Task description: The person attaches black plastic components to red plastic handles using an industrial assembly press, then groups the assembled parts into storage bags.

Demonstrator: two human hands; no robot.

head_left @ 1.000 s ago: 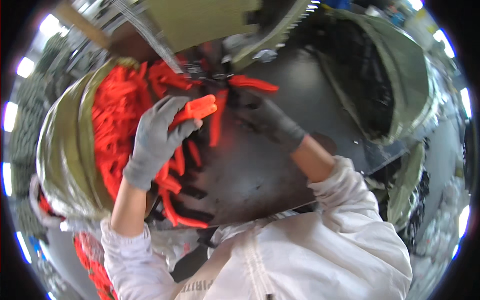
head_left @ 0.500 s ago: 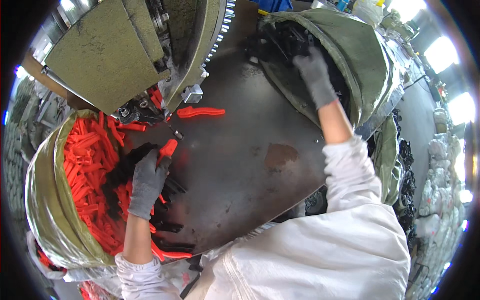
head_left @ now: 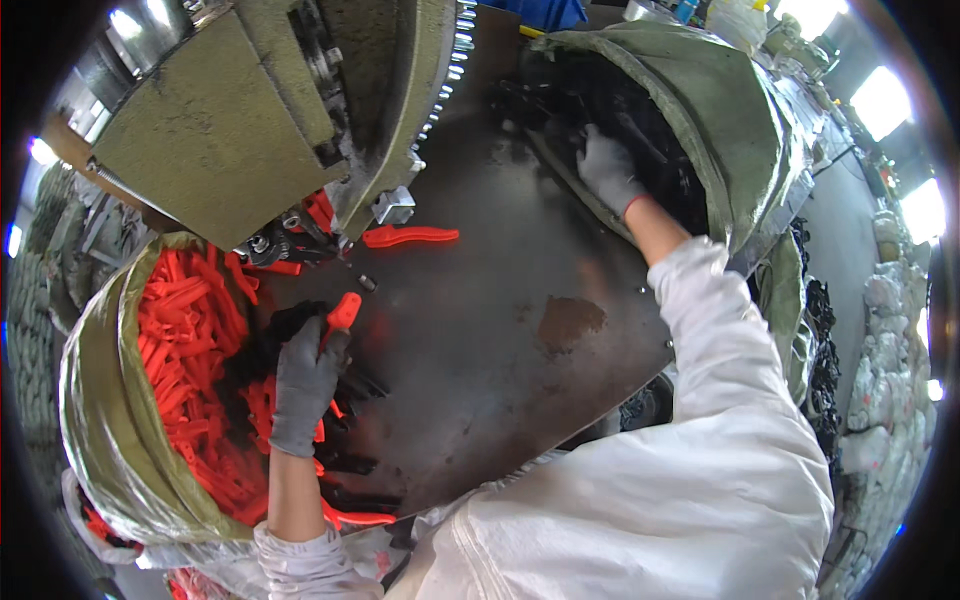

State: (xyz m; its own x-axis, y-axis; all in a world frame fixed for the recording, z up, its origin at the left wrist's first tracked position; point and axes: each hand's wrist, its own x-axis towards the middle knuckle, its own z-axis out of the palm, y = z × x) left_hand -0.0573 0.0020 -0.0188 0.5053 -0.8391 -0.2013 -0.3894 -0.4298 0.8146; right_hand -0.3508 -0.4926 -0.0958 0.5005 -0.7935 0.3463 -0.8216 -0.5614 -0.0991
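Observation:
My left hand [head_left: 308, 385], in a grey glove, is closed around a red plastic handle [head_left: 345, 310], whose rounded end sticks up past the thumb. Beside that hand, several black pieces [head_left: 350, 463] and red ones lie along the table edge. A sack [head_left: 95, 400] full of red handles [head_left: 185, 330] stands to its left. At the far right, my right hand [head_left: 607, 168], also gloved, is over the near lip of a green sack [head_left: 690, 75] with dark pieces [head_left: 640, 130] inside. Its fingers point down into shadow, and whether they hold anything is hidden.
A heavy machine [head_left: 215, 120] with a large toothed wheel overhangs the table at the upper left. Under its head, another red handle [head_left: 410, 236] lies on the dark metal table [head_left: 480, 330]. A blue bin [head_left: 550, 12] stands at the back.
My right hand has drawn back and left from deeper in the green sack toward its near lip. My left hand keeps its red handle in nearly the same place.

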